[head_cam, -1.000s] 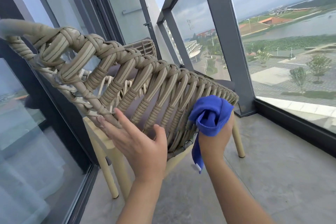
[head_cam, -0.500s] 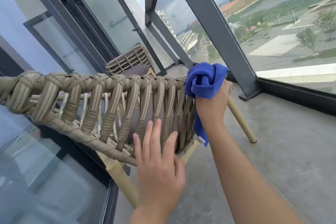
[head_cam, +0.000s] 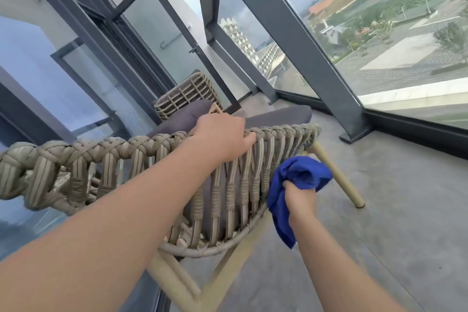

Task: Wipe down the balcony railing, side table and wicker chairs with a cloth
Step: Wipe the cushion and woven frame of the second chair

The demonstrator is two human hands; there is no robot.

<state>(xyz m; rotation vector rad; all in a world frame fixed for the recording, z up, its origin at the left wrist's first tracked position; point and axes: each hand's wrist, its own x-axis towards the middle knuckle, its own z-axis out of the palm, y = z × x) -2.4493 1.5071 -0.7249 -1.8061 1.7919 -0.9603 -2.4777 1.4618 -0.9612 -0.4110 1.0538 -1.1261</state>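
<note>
1. Currently the left hand (head_cam: 222,138) sits at frame centre, fingers curled over the braided top rim of the near wicker chair (head_cam: 141,177) — clamped on it, steadying.
2. Right hand (head_cam: 300,196) is lower right of centre, fist closed round the blue cloth (head_cam: 297,180); the cloth's bunched head presses against the chair's outer weave, and a loose tail hangs down below the wrist.
3. Hands are apart, one on the rim, one on the side of the backrest.
4. Near chair fills the left and centre of the frame, backrest toward the camera, grey seat cushion (head_cam: 278,116) behind the rim, pale legs on the concrete floor (head_cam: 379,223).
5. Second wicker chair (head_cam: 184,95) is further back, upper centre.
6. Balcony railing (head_cam: 286,25) with glass panels runs across the upper right; side table not seen.
7. Handling guess: cloth is soft and limp, best held wadded so the tail doesn't snag in the weave. Chair looks light and likely to skid or tip — hold the stiff top rim, not single strands. Ribbed weave probably needs strokes along the strands.
</note>
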